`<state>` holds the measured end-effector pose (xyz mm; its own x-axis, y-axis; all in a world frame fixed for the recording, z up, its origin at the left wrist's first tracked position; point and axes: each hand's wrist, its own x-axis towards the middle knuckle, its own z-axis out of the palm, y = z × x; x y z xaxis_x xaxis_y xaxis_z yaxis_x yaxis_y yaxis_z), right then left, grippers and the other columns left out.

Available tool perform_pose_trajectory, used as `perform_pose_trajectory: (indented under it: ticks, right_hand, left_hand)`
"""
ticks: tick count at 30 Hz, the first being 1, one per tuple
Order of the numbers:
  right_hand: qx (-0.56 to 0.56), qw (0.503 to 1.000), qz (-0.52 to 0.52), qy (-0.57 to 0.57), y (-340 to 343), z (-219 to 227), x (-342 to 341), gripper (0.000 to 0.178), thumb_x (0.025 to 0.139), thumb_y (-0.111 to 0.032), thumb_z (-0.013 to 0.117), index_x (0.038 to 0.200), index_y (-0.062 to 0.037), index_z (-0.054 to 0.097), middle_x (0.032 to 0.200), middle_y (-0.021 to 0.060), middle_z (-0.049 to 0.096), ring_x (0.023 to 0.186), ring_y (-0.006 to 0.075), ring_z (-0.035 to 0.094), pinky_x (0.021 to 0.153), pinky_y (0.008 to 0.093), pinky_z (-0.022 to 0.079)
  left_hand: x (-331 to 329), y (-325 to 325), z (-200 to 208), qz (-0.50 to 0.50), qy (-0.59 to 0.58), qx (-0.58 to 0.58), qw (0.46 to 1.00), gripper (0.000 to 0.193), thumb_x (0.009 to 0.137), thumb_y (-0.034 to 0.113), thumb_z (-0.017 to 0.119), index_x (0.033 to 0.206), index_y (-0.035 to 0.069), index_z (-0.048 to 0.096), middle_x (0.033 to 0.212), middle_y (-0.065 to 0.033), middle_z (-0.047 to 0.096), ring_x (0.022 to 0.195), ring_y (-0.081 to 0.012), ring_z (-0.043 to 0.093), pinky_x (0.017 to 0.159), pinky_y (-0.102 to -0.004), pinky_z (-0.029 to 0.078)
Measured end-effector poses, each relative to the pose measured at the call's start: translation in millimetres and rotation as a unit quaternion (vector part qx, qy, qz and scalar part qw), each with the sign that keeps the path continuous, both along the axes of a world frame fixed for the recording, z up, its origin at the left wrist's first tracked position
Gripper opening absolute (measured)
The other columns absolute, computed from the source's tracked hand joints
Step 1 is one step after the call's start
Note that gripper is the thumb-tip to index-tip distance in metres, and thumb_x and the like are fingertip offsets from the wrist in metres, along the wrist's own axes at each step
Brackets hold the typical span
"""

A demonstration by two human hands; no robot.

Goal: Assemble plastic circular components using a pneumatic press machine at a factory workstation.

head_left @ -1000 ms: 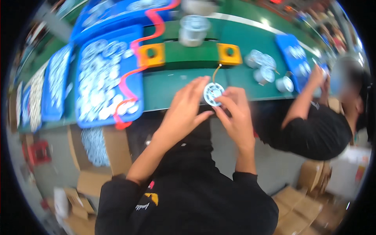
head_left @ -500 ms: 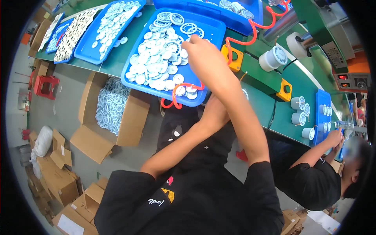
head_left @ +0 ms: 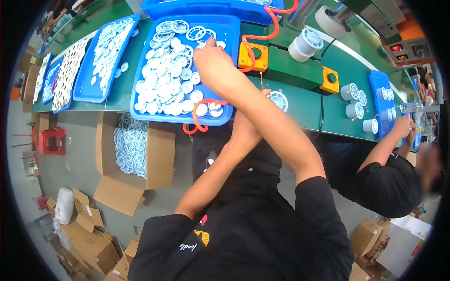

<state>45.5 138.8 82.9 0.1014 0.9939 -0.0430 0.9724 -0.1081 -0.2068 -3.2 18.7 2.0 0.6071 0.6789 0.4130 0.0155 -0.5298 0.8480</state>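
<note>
My arms are crossed, the right forearm over the left. My right hand (head_left: 212,57) reaches into the blue tray (head_left: 220,93) at its right side, fingers bent down by a small white disc (head_left: 220,44); what lies under the fingertips is hidden. A pile of white discs (head_left: 161,79) and several spoked rings (head_left: 180,26) fill much of that tray. My left hand (head_left: 244,127) is partly covered by my right forearm. Its fingertip shows at the rim of a white spoked round part (head_left: 278,100), which it appears to hold over the green bench's front edge.
A coiled red hose (head_left: 262,37) crosses the tray's right side. Beyond it stand a green fixture (head_left: 290,68) with two yellow button boxes and a white spool (head_left: 305,45). An open carton (head_left: 159,154) of rings sits below left. A co-worker (head_left: 389,175) works at right.
My view has shifted, so the bench and tray sit further left. My right hand stays at the tray's right side. More of the spoked part now shows past my right forearm.
</note>
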Motion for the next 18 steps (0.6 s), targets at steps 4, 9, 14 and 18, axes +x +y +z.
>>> perform_pose_trajectory:
  ticks: [4, 9, 14, 18]
  right_hand:
    - [0.0, 1.0, -0.007, 0.024, 4, 2, -1, 0.031, 0.082, 0.006, 0.073, 0.113, 0.0094, 0.074, 0.123, 0.0356, 0.067, 0.11, 0.0468, 0.072, 0.09, 0.0472, 0.064]
    - [0.08, 0.996, 0.001, 0.03, -4, -2, -4, 0.031, 0.081, 0.006, 0.074, 0.111, 0.0076, 0.075, 0.115, 0.0318, 0.072, 0.111, 0.0456, 0.072, 0.087, 0.0485, 0.064]
    - [0.026, 0.998, 0.01, 0.05, -1, -1, -1, 0.028, 0.083, 0.004, 0.073, 0.111, 0.0066, 0.077, 0.115, 0.0316, 0.073, 0.11, 0.0456, 0.072, 0.088, 0.048, 0.064]
    - [-0.02, 1.0, 0.001, -0.005, -6, 9, -4, 0.026, 0.084, 0.001, 0.073, 0.11, 0.0064, 0.078, 0.116, 0.03, 0.073, 0.11, 0.0434, 0.073, 0.088, 0.0452, 0.064]
  left_hand:
    - [5, -6, -2, 0.041, 0.017, 0.009, 0.999, 0.075, 0.077, 0.021, 0.096, 0.138, -0.002, 0.06, 0.124, -0.0201, 0.067, 0.113, -0.0346, 0.066, 0.097, -0.0447, 0.052]
    - [4, -9, 5, 0.093, 0.016, -0.014, 0.995, 0.072, 0.076, 0.019, 0.097, 0.135, -0.003, 0.061, 0.119, -0.0181, 0.067, 0.11, -0.0332, 0.066, 0.094, -0.0439, 0.053]
    - [7, -6, 2, 0.093, 0.015, -0.026, 0.995, 0.07, 0.076, 0.02, 0.098, 0.132, -0.001, 0.062, 0.119, -0.0181, 0.068, 0.107, -0.0334, 0.067, 0.092, -0.0443, 0.053]
    - [5, -9, 1, 0.094, 0.009, -0.016, 0.995, 0.069, 0.076, 0.021, 0.098, 0.132, 0.0, 0.062, 0.119, -0.0182, 0.068, 0.106, -0.0334, 0.067, 0.092, -0.0441, 0.053]
